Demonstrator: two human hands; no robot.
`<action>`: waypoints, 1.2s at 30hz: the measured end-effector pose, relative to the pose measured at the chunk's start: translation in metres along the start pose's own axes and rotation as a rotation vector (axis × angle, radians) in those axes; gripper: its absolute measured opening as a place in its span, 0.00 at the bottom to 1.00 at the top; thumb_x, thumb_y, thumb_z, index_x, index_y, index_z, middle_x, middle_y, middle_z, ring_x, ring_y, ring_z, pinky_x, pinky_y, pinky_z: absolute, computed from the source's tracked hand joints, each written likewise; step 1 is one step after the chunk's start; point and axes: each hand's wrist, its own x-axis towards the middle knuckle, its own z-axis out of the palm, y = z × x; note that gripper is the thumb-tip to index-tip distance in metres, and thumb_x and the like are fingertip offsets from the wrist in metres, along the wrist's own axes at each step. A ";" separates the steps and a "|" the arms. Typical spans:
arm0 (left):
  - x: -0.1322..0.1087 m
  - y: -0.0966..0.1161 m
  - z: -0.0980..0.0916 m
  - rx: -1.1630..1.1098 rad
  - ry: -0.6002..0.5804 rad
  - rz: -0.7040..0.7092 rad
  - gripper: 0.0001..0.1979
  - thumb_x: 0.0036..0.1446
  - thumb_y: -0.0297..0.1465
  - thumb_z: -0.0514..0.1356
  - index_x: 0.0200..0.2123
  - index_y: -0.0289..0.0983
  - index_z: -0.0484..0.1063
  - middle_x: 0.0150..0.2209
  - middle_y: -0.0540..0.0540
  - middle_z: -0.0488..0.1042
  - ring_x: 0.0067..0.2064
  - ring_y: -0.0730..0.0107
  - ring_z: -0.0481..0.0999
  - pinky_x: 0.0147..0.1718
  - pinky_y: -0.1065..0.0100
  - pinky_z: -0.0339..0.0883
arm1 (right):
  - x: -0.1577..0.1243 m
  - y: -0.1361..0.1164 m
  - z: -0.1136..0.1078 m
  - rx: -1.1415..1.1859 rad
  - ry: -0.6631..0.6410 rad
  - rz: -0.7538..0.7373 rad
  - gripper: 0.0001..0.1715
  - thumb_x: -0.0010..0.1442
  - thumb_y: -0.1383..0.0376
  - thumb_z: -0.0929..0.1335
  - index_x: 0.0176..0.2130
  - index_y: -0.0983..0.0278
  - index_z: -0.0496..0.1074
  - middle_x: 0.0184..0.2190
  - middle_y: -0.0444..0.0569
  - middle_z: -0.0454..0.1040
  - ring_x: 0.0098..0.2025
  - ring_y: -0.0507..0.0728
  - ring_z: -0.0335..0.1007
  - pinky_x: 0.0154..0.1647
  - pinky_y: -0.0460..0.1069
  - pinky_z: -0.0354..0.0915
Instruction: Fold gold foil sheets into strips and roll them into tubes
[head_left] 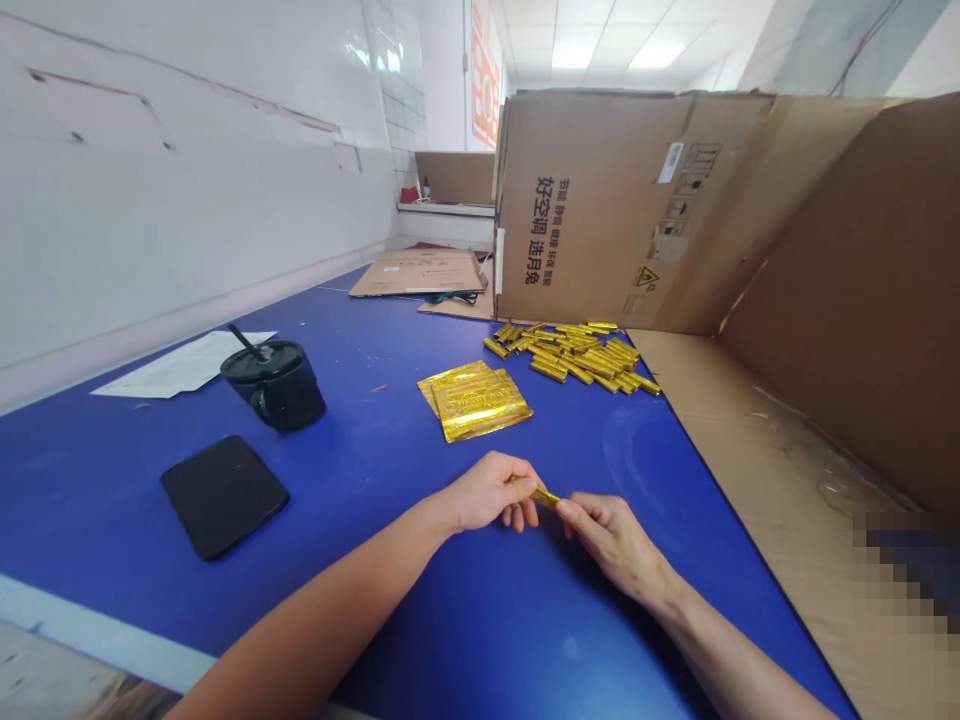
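Observation:
Between my two hands stretches a narrow roll of gold foil [546,497], slightly tilted above the blue table [465,620]. My left hand [498,491] pinches its left end, with the lower fingers curled beneath. The other end is gripped between the thumb and fingers of my right hand [609,538]. Beyond my hands lie a few flat gold foil sheets [484,402], stacked askew and embossed with a pattern. A loose pile of gold foil rolls [581,355] is spread farther back, to the right of the sheets.
A dark mug with a lid and straw [277,385] stands at the left, near white paper [187,365]. Closer to me is a black flat pad [225,495]. Large cardboard [600,220] walls off the back and right. Flattened cardboard [420,272] lies at the far end.

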 end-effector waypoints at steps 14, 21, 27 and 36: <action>0.001 -0.004 0.012 0.145 0.162 0.099 0.08 0.49 0.30 0.54 0.33 0.32 0.67 0.23 0.50 0.68 0.23 0.78 0.65 0.23 0.75 0.60 | 0.002 -0.001 0.000 -0.037 0.029 0.028 0.22 0.57 0.52 0.56 0.21 0.64 0.59 0.15 0.38 0.54 0.18 0.47 0.47 0.18 0.43 0.48; -0.003 -0.007 0.019 0.243 0.112 0.085 0.07 0.49 0.31 0.53 0.27 0.33 0.68 0.23 0.50 0.70 0.22 0.78 0.66 0.21 0.75 0.59 | -0.001 0.000 0.001 -0.140 -0.006 -0.051 0.23 0.58 0.54 0.56 0.23 0.66 0.64 0.16 0.39 0.54 0.20 0.47 0.48 0.19 0.43 0.49; -0.001 -0.003 0.012 0.180 0.096 0.073 0.09 0.51 0.31 0.50 0.29 0.32 0.68 0.24 0.49 0.71 0.19 0.80 0.65 0.18 0.77 0.58 | -0.001 -0.001 0.001 -0.140 0.060 -0.042 0.24 0.59 0.54 0.55 0.22 0.65 0.64 0.14 0.38 0.53 0.18 0.47 0.47 0.17 0.43 0.48; 0.001 -0.003 0.006 0.123 0.161 0.094 0.10 0.53 0.33 0.50 0.25 0.33 0.64 0.21 0.50 0.70 0.15 0.82 0.63 0.14 0.78 0.55 | -0.001 -0.003 0.000 -0.246 0.173 -0.135 0.23 0.59 0.56 0.55 0.21 0.65 0.62 0.15 0.38 0.51 0.18 0.47 0.47 0.19 0.44 0.48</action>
